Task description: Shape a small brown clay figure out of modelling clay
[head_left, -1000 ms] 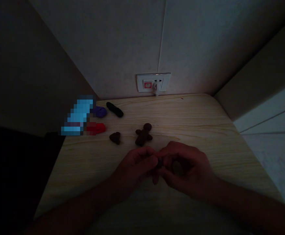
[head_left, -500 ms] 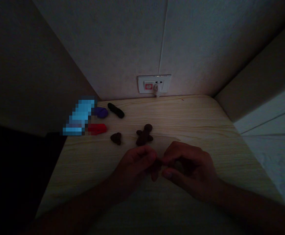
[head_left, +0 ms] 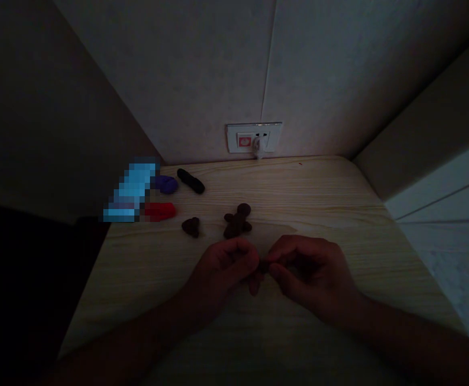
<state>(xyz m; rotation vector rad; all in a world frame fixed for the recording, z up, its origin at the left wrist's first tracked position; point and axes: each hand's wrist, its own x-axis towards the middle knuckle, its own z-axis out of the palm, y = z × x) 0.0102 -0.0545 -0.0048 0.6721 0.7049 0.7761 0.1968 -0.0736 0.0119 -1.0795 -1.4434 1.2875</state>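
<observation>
Two bare hands meet over the near middle of the pale wood-grain tabletop (head_left: 319, 195); the left hand (head_left: 226, 268) and the right hand (head_left: 313, 273) both pinch a small dark clay-like piece (head_left: 264, 265) between their fingertips, the piece lying right of the left thumb and left of the right; its long axis is too dim to tell. Just beyond the left hand, the nearer one, lies a dark brown, rounded clay-like figure (head_left: 237, 222), its long axis slanting from near left to far right, round knob at the far end; left of it sits a lumpy dark brown clump (head_left: 191, 227); farther left and far are a smooth bright red block (head_left: 165, 210), a creased purple lump (head_left: 167, 184) and a slim black roll (head_left: 190, 181).
</observation>
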